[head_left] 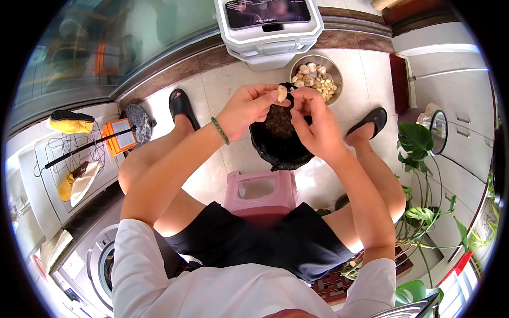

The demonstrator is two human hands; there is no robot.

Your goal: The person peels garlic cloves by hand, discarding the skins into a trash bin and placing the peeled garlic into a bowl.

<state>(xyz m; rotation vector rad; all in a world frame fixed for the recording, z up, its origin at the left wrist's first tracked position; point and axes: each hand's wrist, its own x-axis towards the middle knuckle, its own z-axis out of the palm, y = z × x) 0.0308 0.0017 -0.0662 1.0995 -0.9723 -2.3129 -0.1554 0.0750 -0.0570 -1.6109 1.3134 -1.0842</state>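
Left hand (252, 108): pinches a garlic clove (281, 94) above the black-lined bin (258, 143). Right hand (314, 119): fingers narrowed beside the clove; contents cannot be determined. Metal bowl (321, 60) of garlic: on tiled floor (229, 155), near its far edge along the brown sill (347, 40).

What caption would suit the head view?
Left hand holding a garlic clove, right hand close by, above a black bag near a bowl of garlic.

Forearms (177, 169) angled inward, left hand (245, 109) pinching with thumb (265, 99) and forefinger (266, 89), right hand (319, 126) just beside it, fingers (309, 97) curled
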